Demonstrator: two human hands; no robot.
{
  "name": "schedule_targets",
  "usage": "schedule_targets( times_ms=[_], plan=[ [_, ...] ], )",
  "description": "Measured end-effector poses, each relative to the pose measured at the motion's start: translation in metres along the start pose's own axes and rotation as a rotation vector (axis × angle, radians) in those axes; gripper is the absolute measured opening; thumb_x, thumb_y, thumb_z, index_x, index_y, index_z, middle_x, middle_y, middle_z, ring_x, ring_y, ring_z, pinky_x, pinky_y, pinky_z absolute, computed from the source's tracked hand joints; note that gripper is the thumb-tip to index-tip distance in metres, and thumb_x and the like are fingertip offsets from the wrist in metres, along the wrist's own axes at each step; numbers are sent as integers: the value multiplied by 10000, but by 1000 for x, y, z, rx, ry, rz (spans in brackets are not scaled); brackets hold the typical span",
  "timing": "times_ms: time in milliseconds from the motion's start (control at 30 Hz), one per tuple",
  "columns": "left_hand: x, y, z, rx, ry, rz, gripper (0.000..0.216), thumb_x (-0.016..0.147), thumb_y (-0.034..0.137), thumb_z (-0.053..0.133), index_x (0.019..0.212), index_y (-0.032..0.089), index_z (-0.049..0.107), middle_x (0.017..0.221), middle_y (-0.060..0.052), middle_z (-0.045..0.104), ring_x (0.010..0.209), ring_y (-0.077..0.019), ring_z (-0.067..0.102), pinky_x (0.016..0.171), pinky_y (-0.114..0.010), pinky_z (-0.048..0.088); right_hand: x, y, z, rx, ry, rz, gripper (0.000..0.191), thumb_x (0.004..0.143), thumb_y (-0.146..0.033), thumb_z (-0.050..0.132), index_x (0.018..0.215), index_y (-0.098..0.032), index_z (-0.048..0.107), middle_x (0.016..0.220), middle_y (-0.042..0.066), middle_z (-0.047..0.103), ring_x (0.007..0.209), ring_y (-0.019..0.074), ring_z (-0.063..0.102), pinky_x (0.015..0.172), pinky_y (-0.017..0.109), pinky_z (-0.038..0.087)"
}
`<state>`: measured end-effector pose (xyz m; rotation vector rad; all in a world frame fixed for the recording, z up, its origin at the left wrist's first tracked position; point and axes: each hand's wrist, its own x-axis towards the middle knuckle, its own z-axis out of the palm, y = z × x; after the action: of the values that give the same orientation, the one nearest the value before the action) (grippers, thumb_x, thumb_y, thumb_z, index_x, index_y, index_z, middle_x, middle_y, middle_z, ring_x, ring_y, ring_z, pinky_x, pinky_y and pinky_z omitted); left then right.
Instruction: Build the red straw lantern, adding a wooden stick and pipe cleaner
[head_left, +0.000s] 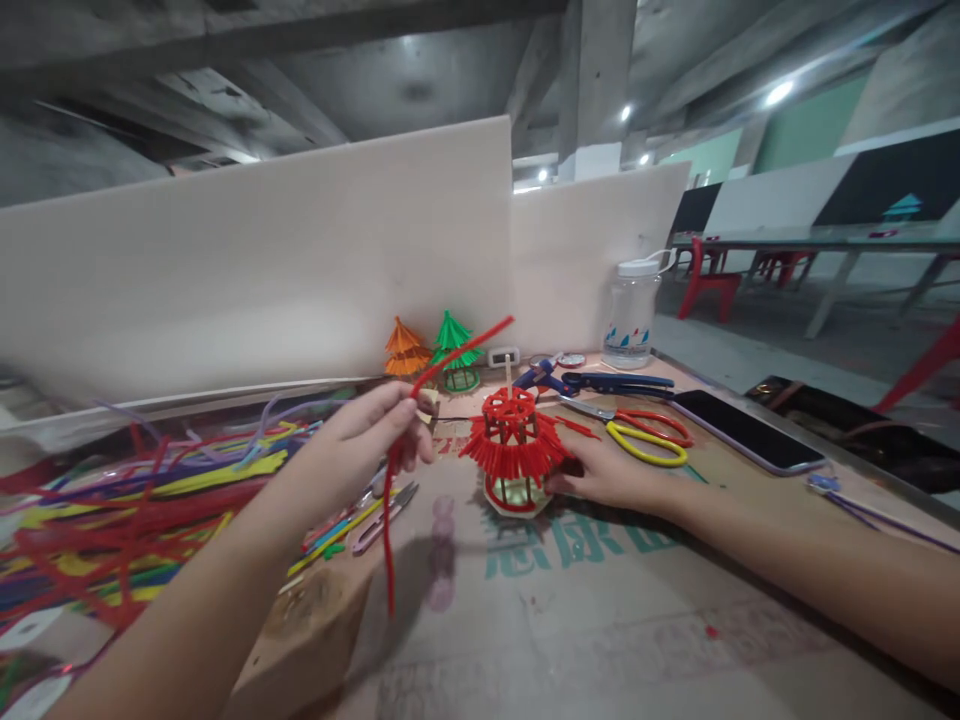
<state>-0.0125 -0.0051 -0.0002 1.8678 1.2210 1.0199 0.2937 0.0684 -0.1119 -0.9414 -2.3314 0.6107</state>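
Between the thumb and fingers of my left hand [386, 425] is a long red pipe cleaner [388, 540], one end pointing up to the right and the other hanging down. My right hand [592, 465] is closed around the right side of a small red pavilion model [514, 440], its fingertips partly hidden behind it. The model stands upright on the table with a fringed red roof tier, a ring frame above it and a pale stick rising from the middle. Behind it stand a green pavilion model [454, 345] and an orange one [403, 345].
Scissors [649, 432], blue pliers [622, 383], a glue gun [544, 375] and a phone [750, 430] lie to the right. A water bottle [631, 315] stands behind them. Many coloured pipe cleaners [150, 520] are heaped at left, near a box cutter [384, 518]. A white partition [300, 270] closes the back.
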Motion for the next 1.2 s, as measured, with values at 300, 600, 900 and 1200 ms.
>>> schedule_targets(
  times_ms=[300,600,900,1200],
  plan=[
    [29,17,47,-233,-170,111,376,972,563,548,925,189,538,708,-38,720,572,-120,561,528,-228,386,36,15,14,41,76,29,179,791,-260,737,961,-206,721,772,6,730,666,186,633,615,278,493],
    [26,-6,72,-260,-106,111,347,1026,497,481,892,185,553,621,10,654,464,-81,419,465,-202,319,25,-37,-48,273,406,1,398,935,-489,609,1193,-204,712,978,68,750,731,163,629,669,301,508],
    [25,-20,72,44,-39,236,322,1035,413,434,1004,189,664,736,-20,664,578,-138,526,559,-247,394,44,-98,-14,928,268,-45,317,780,-494,829,874,-192,804,671,3,685,541,102,556,525,246,479],
    [19,-12,70,459,-16,381,321,999,304,414,729,203,555,655,-22,626,569,-145,527,571,-254,360,37,-93,-36,1177,254,10,313,710,-437,903,840,-197,748,754,5,748,524,81,584,543,234,521]
  ],
)
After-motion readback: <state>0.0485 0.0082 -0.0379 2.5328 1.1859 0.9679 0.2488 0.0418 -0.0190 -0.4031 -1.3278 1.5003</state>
